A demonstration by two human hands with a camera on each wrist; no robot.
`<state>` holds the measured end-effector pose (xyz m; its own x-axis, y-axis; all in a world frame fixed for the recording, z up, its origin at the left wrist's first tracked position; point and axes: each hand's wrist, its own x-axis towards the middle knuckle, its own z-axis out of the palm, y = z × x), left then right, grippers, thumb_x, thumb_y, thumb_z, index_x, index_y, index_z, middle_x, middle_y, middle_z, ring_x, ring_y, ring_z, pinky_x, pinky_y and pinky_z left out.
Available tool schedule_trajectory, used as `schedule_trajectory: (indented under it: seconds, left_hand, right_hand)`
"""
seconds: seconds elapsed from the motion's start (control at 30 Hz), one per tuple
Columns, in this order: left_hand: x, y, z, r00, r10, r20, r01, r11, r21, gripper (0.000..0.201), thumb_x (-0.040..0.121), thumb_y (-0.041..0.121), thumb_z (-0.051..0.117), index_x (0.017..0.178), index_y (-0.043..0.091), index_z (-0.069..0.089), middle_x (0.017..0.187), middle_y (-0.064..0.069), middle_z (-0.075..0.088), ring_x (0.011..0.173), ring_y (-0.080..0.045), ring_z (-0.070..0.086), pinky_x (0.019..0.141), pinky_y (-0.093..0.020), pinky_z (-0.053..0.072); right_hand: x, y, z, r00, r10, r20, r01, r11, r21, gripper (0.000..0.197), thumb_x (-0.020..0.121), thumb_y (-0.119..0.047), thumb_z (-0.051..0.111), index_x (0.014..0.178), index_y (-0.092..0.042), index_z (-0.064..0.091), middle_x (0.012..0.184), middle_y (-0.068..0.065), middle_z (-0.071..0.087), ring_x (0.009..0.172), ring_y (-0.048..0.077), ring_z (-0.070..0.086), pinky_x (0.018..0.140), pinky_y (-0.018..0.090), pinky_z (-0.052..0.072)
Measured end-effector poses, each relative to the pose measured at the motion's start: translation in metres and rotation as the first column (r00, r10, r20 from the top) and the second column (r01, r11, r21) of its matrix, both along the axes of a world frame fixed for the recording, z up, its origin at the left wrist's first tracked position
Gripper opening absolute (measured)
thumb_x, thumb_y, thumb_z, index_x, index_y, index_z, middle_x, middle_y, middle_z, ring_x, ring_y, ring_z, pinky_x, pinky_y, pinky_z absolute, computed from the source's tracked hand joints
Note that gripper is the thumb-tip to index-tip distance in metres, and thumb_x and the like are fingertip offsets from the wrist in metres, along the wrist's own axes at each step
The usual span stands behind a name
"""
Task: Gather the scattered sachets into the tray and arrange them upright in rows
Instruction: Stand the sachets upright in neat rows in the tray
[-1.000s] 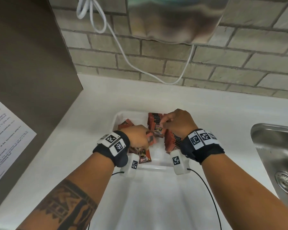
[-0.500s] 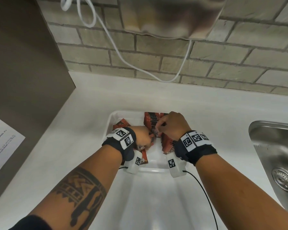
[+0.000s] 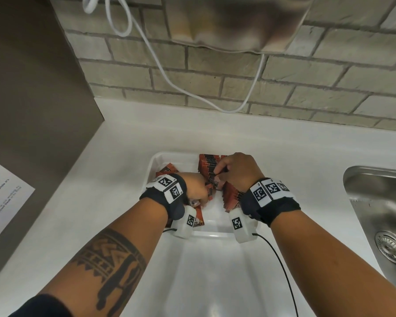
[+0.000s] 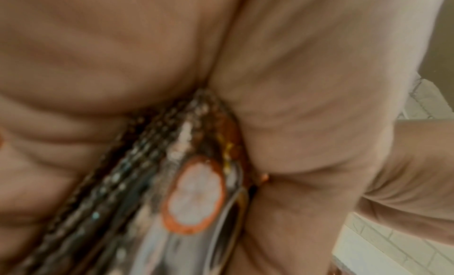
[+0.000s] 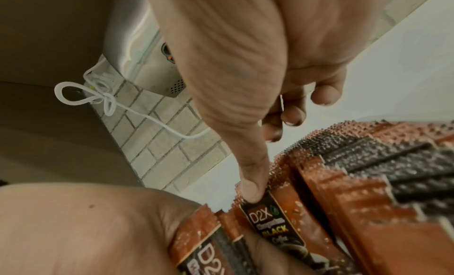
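The sachet [image 5: 282, 226] under the right thumb tip reads "D2X", then "BLACK" in yellow and "Coffee" below; one line between is too blurred to read. The sachet [image 5: 209, 254] beside the left hand also shows "D2X". The sheet [image 3: 2, 197] left of the hands carries unreadable print.

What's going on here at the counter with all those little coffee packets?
A person is sorting coffee sachets into a white tray on the counter. The left hand grips a small bunch of sachets. The right hand pinches the top of one sachet beside the upright row standing along the tray's right side. A few loose sachets lie flat on the tray's left side, not yet stood up.
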<state>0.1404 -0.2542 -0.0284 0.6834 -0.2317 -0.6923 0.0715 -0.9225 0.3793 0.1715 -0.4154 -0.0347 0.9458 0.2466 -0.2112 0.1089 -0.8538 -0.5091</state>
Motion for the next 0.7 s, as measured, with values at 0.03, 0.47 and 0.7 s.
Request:
schedule_trajectory:
  seconds: [0.03, 0.47, 0.7]
  left_hand:
    - [0.000, 0.001, 0.000, 1.000, 0.002, -0.005, -0.002, 1.000, -0.005, 0.034, 0.086, 0.021, 0.074, 0.115, 0.005, 0.069, 0.101, -0.012, 0.071, 0.084, -0.025, 0.062, 0.076, -0.032, 0.055]
    - [0.001, 0.006, 0.007, 1.000, 0.001, 0.028, -0.001, 1.000, 0.000, 0.035, 0.088, 0.025, 0.072, 0.117, 0.007, 0.067, 0.091, -0.006, 0.063, 0.075, -0.019, 0.055, 0.060, -0.024, 0.045]
    - [0.001, 0.017, 0.007, 0.998, 0.057, -0.019, -0.059, 0.992, -0.114, 0.025, 0.084, 0.029, 0.077, 0.100, 0.010, 0.072, 0.092, -0.011, 0.073, 0.072, -0.021, 0.061, 0.063, -0.026, 0.049]
  right_hand:
    - [0.000, 0.000, 0.000, 1.000, -0.001, -0.002, 0.001, 1.000, 0.000, 0.015, 0.073, -0.029, 0.083, 0.074, -0.037, 0.071, 0.086, -0.020, 0.059, 0.086, 0.008, 0.058, 0.076, 0.025, 0.041]
    - [-0.005, -0.005, 0.012, 0.999, -0.025, 0.026, 0.024, 0.999, 0.031, 0.015, 0.075, -0.023, 0.080, 0.078, -0.033, 0.070, 0.079, -0.019, 0.058, 0.084, 0.009, 0.059, 0.080, 0.029, 0.048]
    - [-0.021, -0.004, 0.033, 1.000, -0.015, 0.003, 0.015, 0.994, 0.109, 0.008, 0.082, -0.020, 0.076, 0.080, -0.027, 0.073, 0.071, -0.015, 0.064, 0.068, 0.003, 0.057, 0.058, 0.017, 0.037]
